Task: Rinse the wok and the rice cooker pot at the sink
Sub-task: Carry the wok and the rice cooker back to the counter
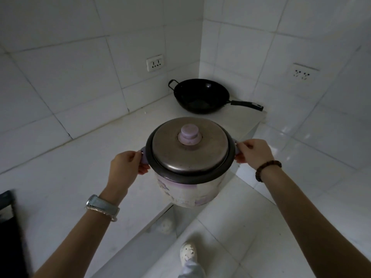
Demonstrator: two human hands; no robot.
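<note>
Behind rice cooker (189, 157), wok (200, 96), wall socket (155, 62)

Forearms (80, 237) bare to the frame edge. Silver metal-band watch (102, 207) on the wrist behind the left hand (125, 167). Brown round-bead bracelet (268, 169) behind the right hand (254, 152). White shoe (188, 251) with small holes; pale grey trouser leg (190, 270).

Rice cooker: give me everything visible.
The rice cooker is a round, upright pot with a white body bearing faded purple flower prints, a dark rim, and a dull metal lid, seated, with a lilac knob. The left hand and right hand grip its lilac side handles at the counter corner; rested or lifted, unclear.
</note>
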